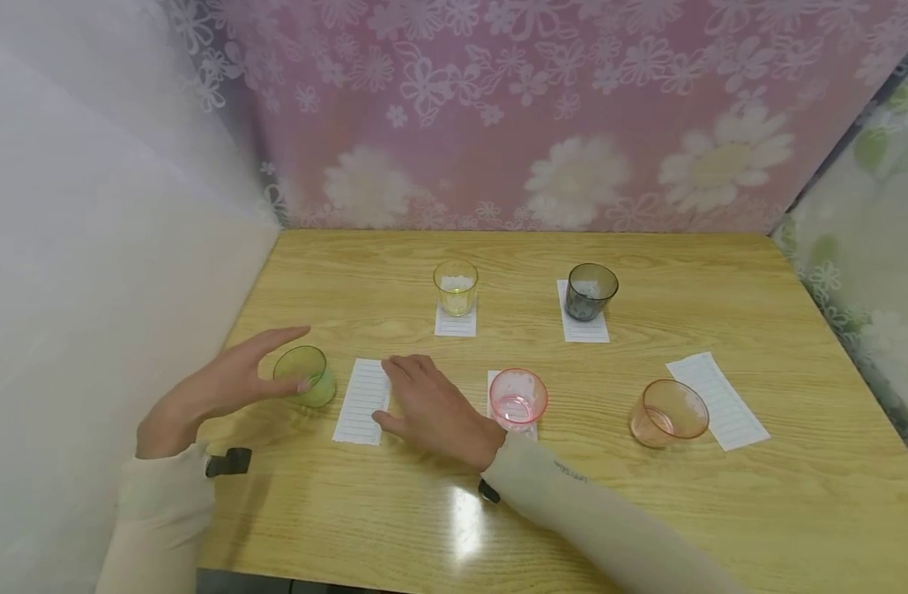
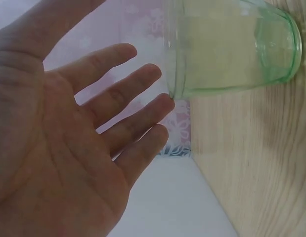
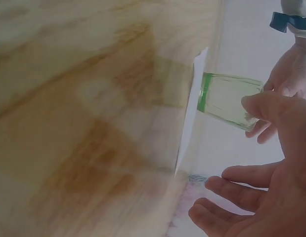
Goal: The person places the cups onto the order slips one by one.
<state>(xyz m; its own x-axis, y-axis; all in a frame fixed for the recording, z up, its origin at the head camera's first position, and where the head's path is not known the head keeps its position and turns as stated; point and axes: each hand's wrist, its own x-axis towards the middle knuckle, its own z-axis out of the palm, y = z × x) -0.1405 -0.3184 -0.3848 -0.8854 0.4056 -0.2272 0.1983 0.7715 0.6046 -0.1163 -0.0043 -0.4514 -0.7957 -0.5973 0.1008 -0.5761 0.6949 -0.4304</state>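
A green glass [image 1: 305,377] stands upright on the table at the left. Around its rim my left hand [image 1: 224,384] is spread, thumb overlapping the glass in the head view; in the left wrist view the fingers [image 2: 118,98] are straight and separated beside the rim. A lined paper slip [image 1: 362,403] lies just right of that glass. My right hand [image 1: 439,412] is at the slip's right edge, thumb and fingers apart and holding nothing. Whether its fingertips touch the paper I cannot tell. A pink glass [image 1: 518,400] on another slip stands beside my right wrist.
Farther back, a yellow glass [image 1: 456,289] and a dark grey glass [image 1: 591,293] each stand on a paper slip. To the right, an orange glass [image 1: 668,412] stands next to a slanted slip [image 1: 721,402]. Floral sheeting [image 1: 484,124] rises behind the table, with a white wall [image 1: 112,206] at left.
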